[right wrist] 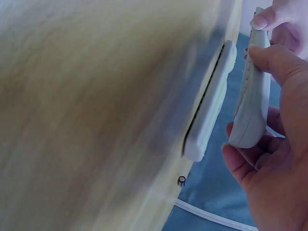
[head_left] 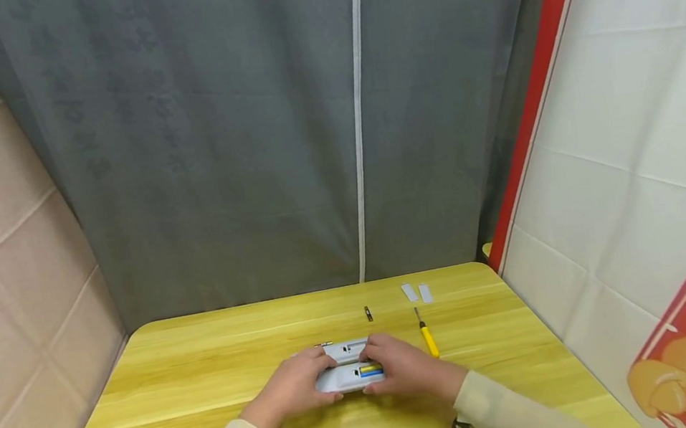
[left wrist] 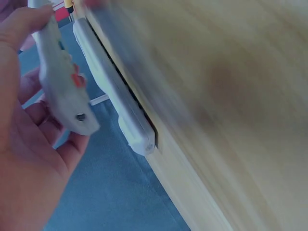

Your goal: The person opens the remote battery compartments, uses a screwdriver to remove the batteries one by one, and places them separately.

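Note:
Both hands hold a white remote control [head_left: 339,381] above the table, its back turned up. In its open compartment lie a blue and a yellow battery [head_left: 371,369]. My left hand [head_left: 297,385] grips one end, thumb on top; the left wrist view shows its fingers [left wrist: 50,129] curled beneath the remote [left wrist: 60,84]. At the other end my right hand [head_left: 405,366] grips with its thumb [right wrist: 276,60] along the remote's edge [right wrist: 252,103]. A second white remote control [head_left: 338,351] lies just beyond on the table, its compartment uncovered, partly hidden by the hands.
Behind the second remote lies a small battery [head_left: 324,344], and a dark battery [head_left: 368,314] is farther back. Two pale battery covers [head_left: 417,294] lie at the back right. A yellow-handled screwdriver [head_left: 427,337] is right of the hands. A grey curtain [head_left: 230,149] hangs behind the wooden table [head_left: 208,376].

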Tool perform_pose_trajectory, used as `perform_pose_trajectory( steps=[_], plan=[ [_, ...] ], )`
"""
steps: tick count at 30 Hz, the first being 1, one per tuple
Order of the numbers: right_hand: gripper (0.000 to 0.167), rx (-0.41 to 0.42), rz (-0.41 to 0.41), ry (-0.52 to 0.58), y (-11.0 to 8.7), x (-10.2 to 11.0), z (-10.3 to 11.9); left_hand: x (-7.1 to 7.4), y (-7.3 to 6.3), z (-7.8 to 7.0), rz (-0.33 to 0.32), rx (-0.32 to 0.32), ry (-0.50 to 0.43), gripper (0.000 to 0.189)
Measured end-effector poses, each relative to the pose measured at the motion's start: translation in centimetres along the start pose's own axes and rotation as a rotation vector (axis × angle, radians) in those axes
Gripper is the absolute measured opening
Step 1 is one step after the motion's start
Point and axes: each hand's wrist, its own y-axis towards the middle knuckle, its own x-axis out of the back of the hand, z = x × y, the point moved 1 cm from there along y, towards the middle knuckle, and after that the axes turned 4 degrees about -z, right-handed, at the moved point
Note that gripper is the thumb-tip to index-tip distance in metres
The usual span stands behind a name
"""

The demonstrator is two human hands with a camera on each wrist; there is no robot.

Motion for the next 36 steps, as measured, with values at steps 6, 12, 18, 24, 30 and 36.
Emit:
perform_pose_trajectory(
  steps=[6,12,18,24,30,36],
  plan=[
    [0.045,-0.004,0.006,0.009,-0.2,-0.7,-0.2,-0.5,-0.2,-0.2,0.038,0.024,0.022,0.051],
    [0.047,-0.038,0.04,0.006,-0.3,-1.2,-0.4,-0.5,-0.2,-0.5,0.067,0.034,0.011,0.049],
    [0.048,-0.055,0.072,0.007,-0.2,-1.6,-0.5,-0.4,-0.4,-0.8,0.11,0.055,0.002,0.049],
    [0.048,-0.047,0.083,-0.009,0.0,-1.8,-0.5,-0.5,-0.3,-0.6,0.142,0.076,-0.008,0.049],
    [0.049,-0.051,0.096,-0.013,0.3,-2.0,-0.3,-0.6,-0.4,-0.4,0.15,0.088,-0.006,0.049],
    [0.048,-0.045,0.097,-0.011,0.4,-2.2,-0.2,-0.6,-0.4,-0.3,0.15,0.084,0.006,0.048]
  ],
)
